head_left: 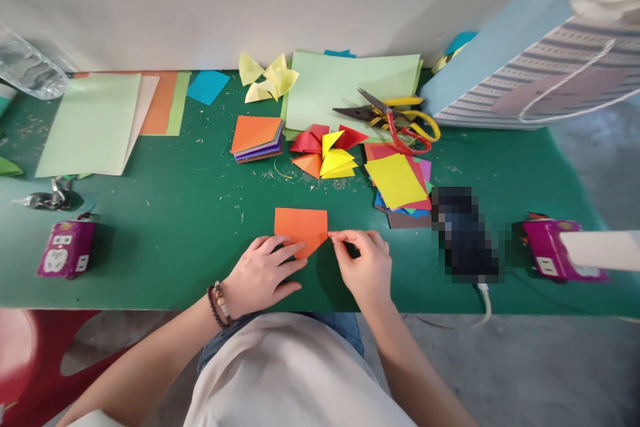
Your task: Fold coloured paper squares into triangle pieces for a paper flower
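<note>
A sheet of orange paper (pixel 301 223) lies in front of me on the green table, its lower right corner cut off at a slant, as if folded. My left hand (pixel 265 270) rests on its lower left part, fingers spread and pressing it down. At the paper's right edge, my right hand (pixel 364 260) pinches with thumb and forefinger, the tips touching the edge. The other fingers of that hand curl in. Just beyond are folded red, orange and yellow paper pieces (pixel 337 161) and a stack of coloured paper squares (pixel 257 135).
Pliers and scissors (pixel 387 117) lie on pale green sheets (pixel 350 83). To the right are more coloured squares (pixel 397 180), a blurred-out phone (pixel 465 233) on a cable, a purple power box (pixel 545 250) and a striped paper bag (pixel 545 67). Larger sheets (pixel 95 123) and another purple box (pixel 67 249) sit left.
</note>
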A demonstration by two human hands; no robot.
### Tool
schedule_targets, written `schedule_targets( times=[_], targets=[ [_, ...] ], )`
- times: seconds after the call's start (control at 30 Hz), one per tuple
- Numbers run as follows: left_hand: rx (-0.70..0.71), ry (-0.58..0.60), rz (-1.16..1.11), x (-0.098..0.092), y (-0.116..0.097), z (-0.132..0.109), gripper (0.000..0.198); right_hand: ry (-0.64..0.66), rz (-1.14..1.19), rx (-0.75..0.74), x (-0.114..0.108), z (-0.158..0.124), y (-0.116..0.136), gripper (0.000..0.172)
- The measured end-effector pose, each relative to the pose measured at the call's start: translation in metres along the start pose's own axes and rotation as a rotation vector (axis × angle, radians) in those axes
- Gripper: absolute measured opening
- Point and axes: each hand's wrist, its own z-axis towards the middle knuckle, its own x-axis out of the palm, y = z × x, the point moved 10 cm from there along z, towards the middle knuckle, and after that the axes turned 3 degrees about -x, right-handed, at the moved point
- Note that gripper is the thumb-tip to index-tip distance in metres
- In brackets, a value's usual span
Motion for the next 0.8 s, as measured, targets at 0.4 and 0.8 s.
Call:
schedule_targets(
  times=[0.4, 0.8],
  targets=[
    [-0.008, -0.021, -0.026, -0.001, 0.002, 0.000, 0.032, 0.147, -0.152, -0.405, 0.014, 0.008, 0.027, 0.017],
    [-0.004, -0.023, -0.030, 0.001, 0.004, -0.002, 0.029, 0.257, -0.042, -0.449, 0.030, -0.018, 0.051, 0.024]
  ],
)
